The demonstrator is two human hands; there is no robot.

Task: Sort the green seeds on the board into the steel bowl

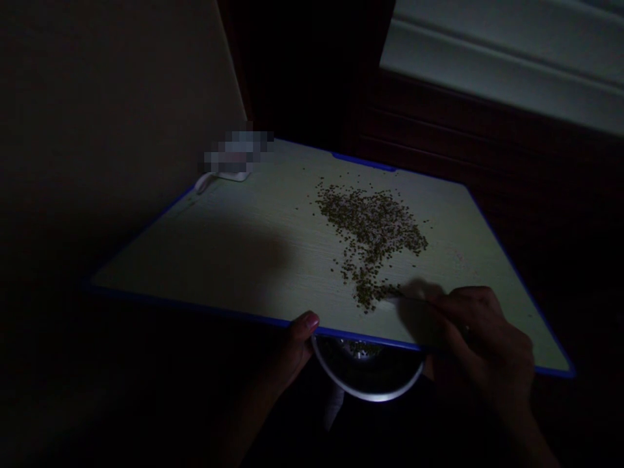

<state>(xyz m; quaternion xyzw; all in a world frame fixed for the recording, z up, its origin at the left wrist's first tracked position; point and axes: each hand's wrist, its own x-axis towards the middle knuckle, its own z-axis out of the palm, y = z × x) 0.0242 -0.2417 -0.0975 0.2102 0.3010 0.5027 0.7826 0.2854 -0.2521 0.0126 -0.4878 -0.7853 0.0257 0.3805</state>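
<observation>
A pale board (pixel 219 260) with a blue rim carries a spread of small greenish-brown seeds (pixel 365 221), which narrows toward the near edge. My left hand (pixel 292 351) grips that near edge, its thumb on top and its fingers hidden below. Right beside it, under the board's edge, a round metal bowl (pixel 375 394) shows its shiny rim and some seeds inside. My right hand (pixel 487 338) is closed around a thin pale tool (pixel 407 298), whose tip touches the nearest seeds. The dark hides the tool's exact kind.
A blurred-out pale object (pixel 234 159) with a white strap (pixel 202 183) lies at the board's far left corner. A wall (pixel 121 97) rises along the left. Dark wooden panelling (pixel 439 136) stands behind the board, with pale slats (pixel 511 58) above it. The light is very dim.
</observation>
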